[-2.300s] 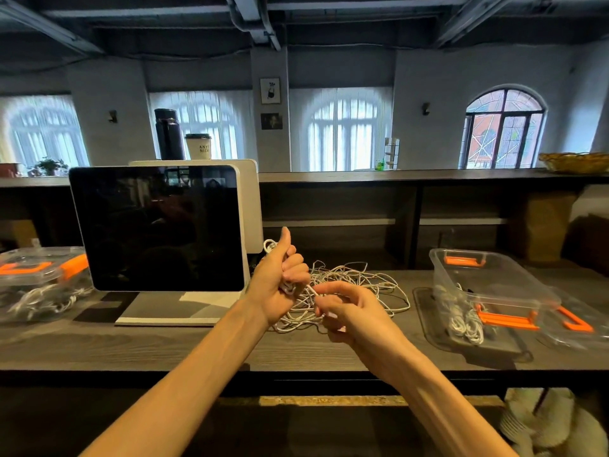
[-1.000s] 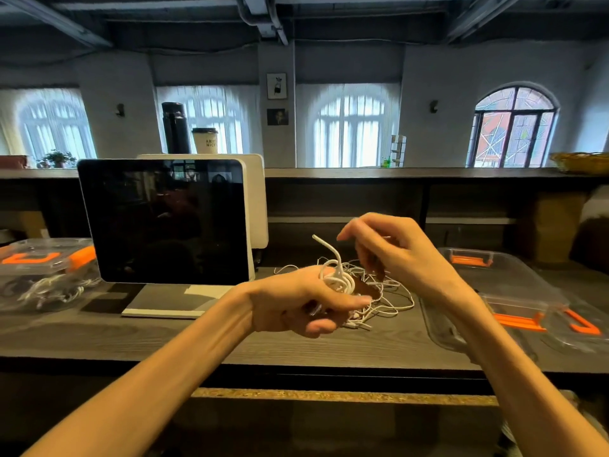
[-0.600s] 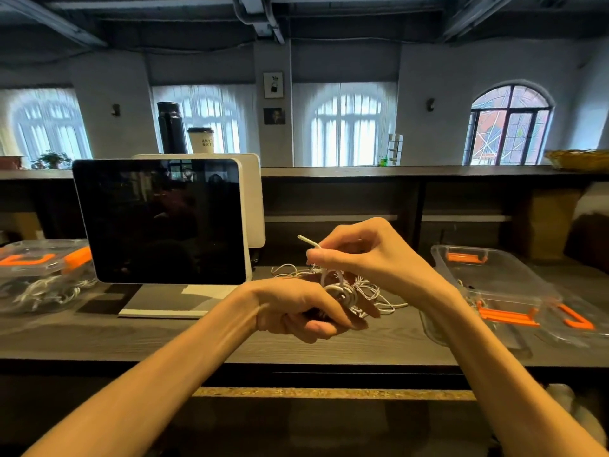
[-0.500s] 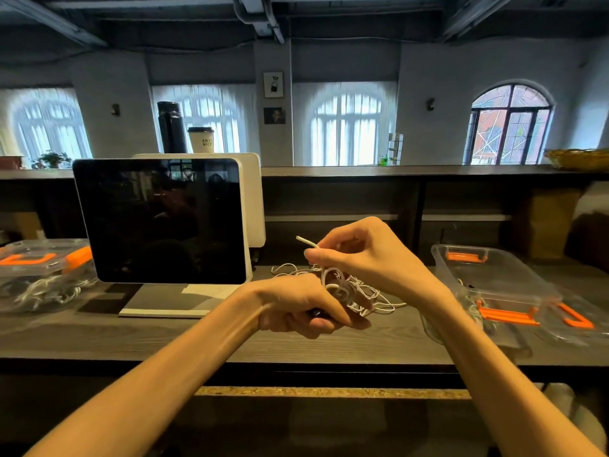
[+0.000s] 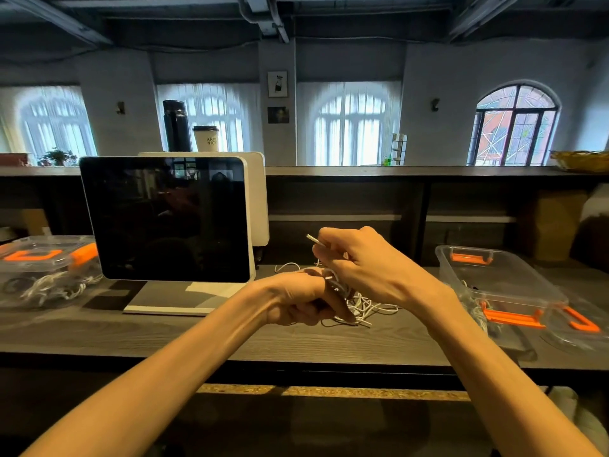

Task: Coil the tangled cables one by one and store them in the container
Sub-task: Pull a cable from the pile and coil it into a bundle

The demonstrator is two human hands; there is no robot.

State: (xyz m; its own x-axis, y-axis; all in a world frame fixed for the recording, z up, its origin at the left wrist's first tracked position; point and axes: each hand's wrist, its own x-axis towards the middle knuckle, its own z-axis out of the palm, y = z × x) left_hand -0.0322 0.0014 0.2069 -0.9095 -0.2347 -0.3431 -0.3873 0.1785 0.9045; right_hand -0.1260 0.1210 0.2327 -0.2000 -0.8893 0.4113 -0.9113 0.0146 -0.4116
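At centre, above the dark wooden tabletop [image 5: 329,341], the left hand [image 5: 296,300] is curled into a fist around a small coil of white cable [image 5: 336,286], its knuckles turned toward the right. Just above and touching it, the right hand [image 5: 365,265] pinches the free end of the same cable between thumb and fingertips; the connector tip [image 5: 311,238] projects from the pinch and points up and to the left, so the short free length has its long axis on a diagonal rising leftward. Beneath both hands, a loose tangle of white cables [image 5: 369,308] lies flat on the tabletop, spreading mainly left to right. To the right, well apart from the hands, stands an open clear container [image 5: 501,285] with orange clips, holding a few pale cables; its lid [image 5: 580,324] rests just beside it. To the left, a dark-screened monitor [image 5: 168,219] stands upright on a flat base, and farther left a closed clear box [image 5: 49,272] with orange clips encloses more cables.
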